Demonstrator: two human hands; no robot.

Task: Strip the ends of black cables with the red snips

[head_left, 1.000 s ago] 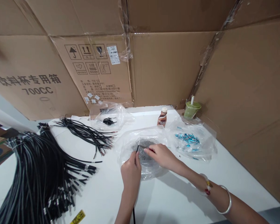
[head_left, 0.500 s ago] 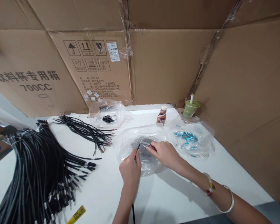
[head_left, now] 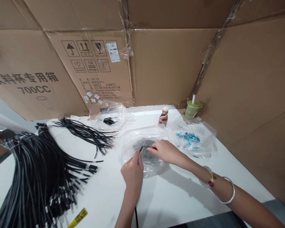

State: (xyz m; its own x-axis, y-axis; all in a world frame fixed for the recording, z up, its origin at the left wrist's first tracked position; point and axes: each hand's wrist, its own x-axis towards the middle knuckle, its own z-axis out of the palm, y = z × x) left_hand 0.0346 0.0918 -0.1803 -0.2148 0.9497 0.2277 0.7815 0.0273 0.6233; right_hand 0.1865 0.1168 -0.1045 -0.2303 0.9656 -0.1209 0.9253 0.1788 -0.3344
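Observation:
My left hand (head_left: 133, 167) is closed around a black cable (head_left: 136, 217), pinching it just below its upper end. The cable runs down beneath my wrist to the bottom of the view. In my right hand (head_left: 165, 151) are small red-handled scissors (head_left: 146, 146), their thin metal blades at the cable's tip; the fingers hide most of the handle. Both hands are over a clear plastic bag (head_left: 154, 171) holding a mass of small grey pieces (head_left: 146, 153), too fine to make out singly.
A large bundle of black cables (head_left: 35, 171) covers the table's left side, with a smaller cable bunch (head_left: 87, 134) behind. Bags of black bits (head_left: 110, 121) and blue pieces (head_left: 188, 137), a brown bottle (head_left: 163, 117) and a green cup (head_left: 193, 109) stand before cardboard walls (head_left: 166, 69).
The scissors' blades, spread apart earlier, have come together at the cable's tip. My right hand has shifted slightly up and left, while the left hand stays nearly in place.

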